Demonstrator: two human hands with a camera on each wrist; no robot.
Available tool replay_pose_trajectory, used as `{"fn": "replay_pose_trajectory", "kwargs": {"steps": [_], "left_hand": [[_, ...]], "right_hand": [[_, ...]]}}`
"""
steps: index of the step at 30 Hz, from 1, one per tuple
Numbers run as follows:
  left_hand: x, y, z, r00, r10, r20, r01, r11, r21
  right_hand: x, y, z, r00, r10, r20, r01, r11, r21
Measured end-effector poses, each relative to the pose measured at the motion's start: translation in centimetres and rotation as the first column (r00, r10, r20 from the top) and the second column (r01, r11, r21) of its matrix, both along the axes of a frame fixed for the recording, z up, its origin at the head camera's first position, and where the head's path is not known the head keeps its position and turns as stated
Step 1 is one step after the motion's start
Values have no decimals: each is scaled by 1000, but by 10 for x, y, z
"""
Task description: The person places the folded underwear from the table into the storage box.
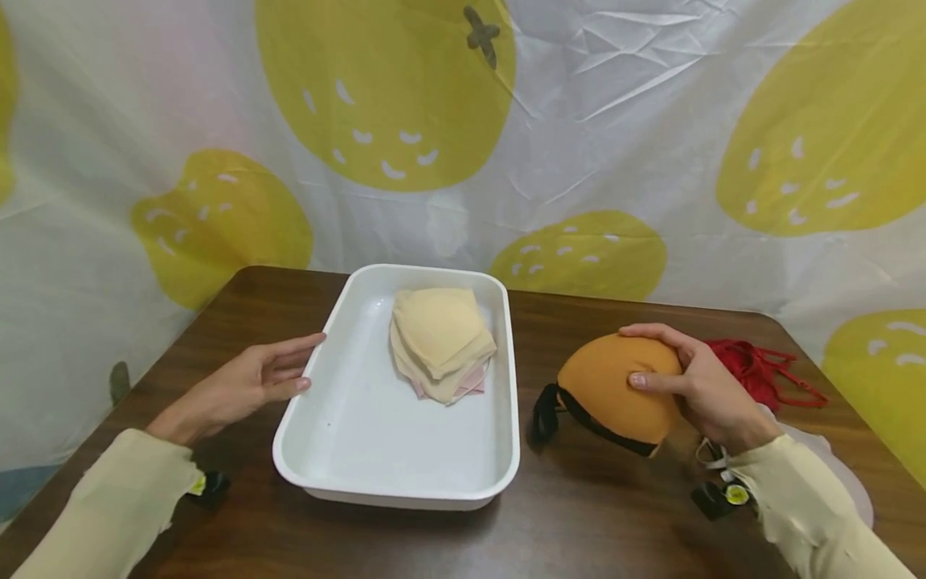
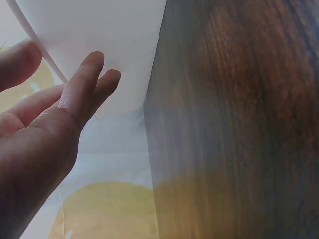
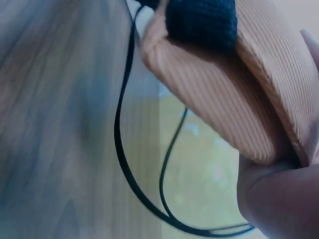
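In the head view my right hand grips an orange bra with black trim, thumb on the near face and fingers over the top. Its cups are folded together into a dome, lifted off the table. The right wrist view shows its ribbed fabric and thin black straps hanging in a loop. My left hand is at the left rim of a white tray, fingers straight and fingertips right at the edge. Inside, toward the far right, lies a stack of folded beige garments over a pink one.
A red strappy garment lies on the brown table behind my right hand. A pale grey garment is partly hidden beneath the right forearm. Behind the table hangs a white curtain with yellow fruit prints.
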State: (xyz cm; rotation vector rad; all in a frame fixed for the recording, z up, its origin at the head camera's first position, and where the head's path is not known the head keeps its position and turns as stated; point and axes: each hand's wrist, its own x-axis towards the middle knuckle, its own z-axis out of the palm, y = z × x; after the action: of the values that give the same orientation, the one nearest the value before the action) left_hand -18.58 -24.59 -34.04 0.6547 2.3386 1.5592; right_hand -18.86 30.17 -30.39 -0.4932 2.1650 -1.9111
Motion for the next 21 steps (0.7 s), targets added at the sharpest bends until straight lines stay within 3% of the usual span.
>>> {"fn": "replay_pose_trajectory", "kwargs": {"steps": [11,21], "left_hand": [[2,-1,1,1000,3,6,-3,1000,-8],[1,0,2,1000,10,7,-10,1000,-23]], "right_hand": [[-9,-24,22,998,-69,-12,68,991,-114],[-15,-49,30,992,-123,-22,116,971,-208]]}}
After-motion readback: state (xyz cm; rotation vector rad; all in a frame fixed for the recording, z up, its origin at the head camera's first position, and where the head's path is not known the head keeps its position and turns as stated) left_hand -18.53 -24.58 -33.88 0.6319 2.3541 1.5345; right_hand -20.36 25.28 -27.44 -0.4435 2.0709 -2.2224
